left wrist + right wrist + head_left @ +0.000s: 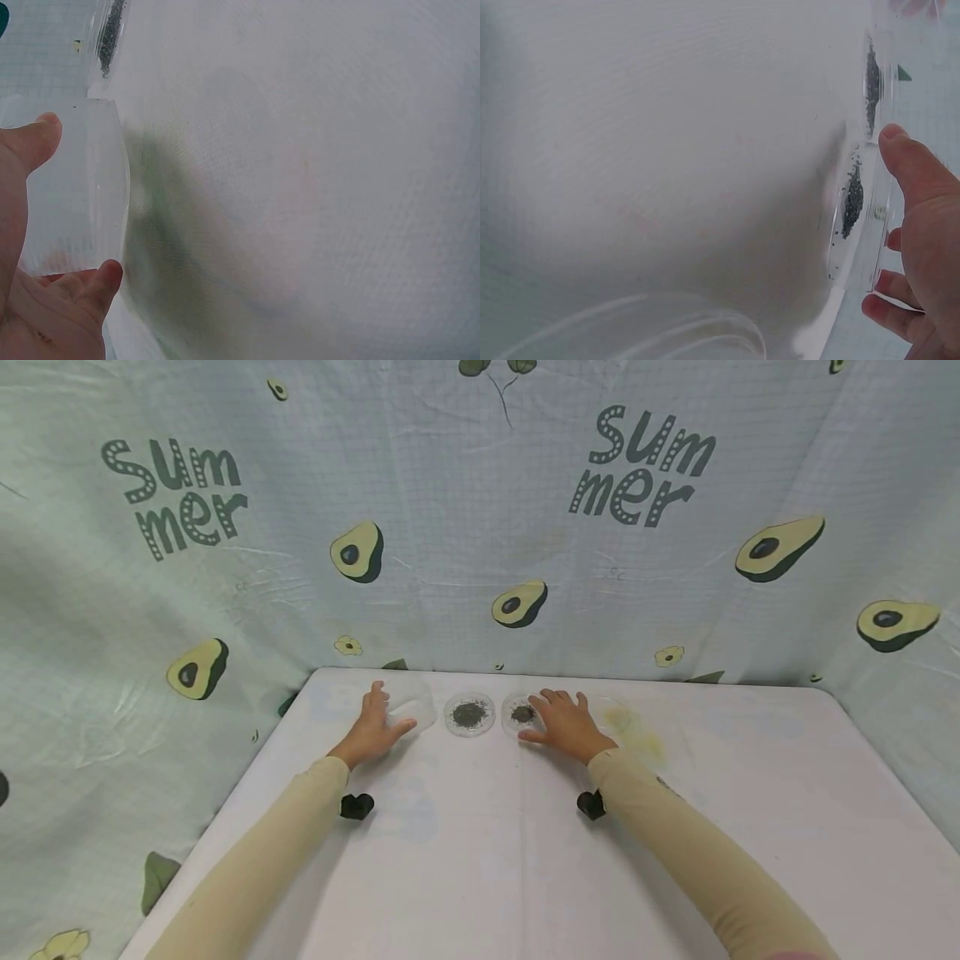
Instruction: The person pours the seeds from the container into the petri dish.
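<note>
A translucent plastic container (420, 717) stands at the table's back left. My left hand (372, 727) spreads around its left side, thumb at the near edge. In the left wrist view, the thumb (43, 139) overlaps the container (79, 187) and fingertips reach its lower edge; firm contact cannot be told. My right hand (566, 727) spans a clear round dish (510, 720) of dark grains (522, 714), fingers spread and partly hiding it. In the right wrist view, the thumb (915, 161) and fingertips lie near opposite edges of this dish (866, 259). Whether they touch it is unclear.
Between the hands sits another clear round dish (448, 720) with dark grains (469, 715). Transparent plastic with a curved rim (697, 300) lies beyond the right hand, near yellowish patches (637, 735). A printed cloth (450, 485) hangs behind the white table (480, 860).
</note>
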A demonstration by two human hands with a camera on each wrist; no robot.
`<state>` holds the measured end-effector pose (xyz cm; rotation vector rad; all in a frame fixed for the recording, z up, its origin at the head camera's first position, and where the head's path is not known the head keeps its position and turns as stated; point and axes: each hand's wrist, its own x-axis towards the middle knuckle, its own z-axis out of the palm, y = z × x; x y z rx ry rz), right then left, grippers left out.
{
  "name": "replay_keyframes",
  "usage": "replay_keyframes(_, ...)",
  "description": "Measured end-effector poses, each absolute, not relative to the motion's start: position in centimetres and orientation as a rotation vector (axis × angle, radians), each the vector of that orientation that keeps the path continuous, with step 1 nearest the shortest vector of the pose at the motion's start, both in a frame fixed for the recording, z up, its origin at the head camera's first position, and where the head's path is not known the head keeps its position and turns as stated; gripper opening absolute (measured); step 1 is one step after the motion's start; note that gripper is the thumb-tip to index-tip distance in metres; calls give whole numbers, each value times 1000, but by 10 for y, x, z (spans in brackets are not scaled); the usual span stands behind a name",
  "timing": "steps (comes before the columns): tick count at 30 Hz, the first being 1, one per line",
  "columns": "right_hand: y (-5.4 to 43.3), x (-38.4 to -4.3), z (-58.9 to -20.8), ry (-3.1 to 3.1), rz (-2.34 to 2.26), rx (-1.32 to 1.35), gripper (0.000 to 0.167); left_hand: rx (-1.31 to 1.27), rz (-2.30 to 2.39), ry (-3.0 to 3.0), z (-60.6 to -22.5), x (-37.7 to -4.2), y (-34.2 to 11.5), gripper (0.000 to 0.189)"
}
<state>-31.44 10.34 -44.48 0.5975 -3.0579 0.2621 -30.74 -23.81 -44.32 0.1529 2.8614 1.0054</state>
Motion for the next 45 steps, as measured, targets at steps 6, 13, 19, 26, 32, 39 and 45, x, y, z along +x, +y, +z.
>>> replay_keyframes(6, 102, -319, -445, -3084, 274, 563, 75, 139, 1020, 2848, -443, -307, -237, 90)
replay_keyframes(13, 100, -324, -444, -3105, 295, 551, 76, 139, 1011, 2856, -444, -308, -237, 91)
replay_keyframes(19, 98, -328, -441, -3120, 278, 532, 76, 123, 1022, 2852, -444, -310, -237, 91)
replay_keyframes(26, 100, -331, -444, -3152, 284, 506, 77, 111, 1010, 2850, -444, -311, -237, 92)
replay_keyframes(32, 101, -333, -447, -3153, 314, 484, 81, 118, 999, 2856, -443, -310, -237, 93)
replay_keyframes(39, 111, -329, -439, -3126, 352, 468, 82, 131, 1000, 2881, -443, -309, -237, 94)
replay_keyframes(45, 125, -326, -433, -3125, 352, 431, 80, 170, 1020, 2925, -438, -311, -234, 100)
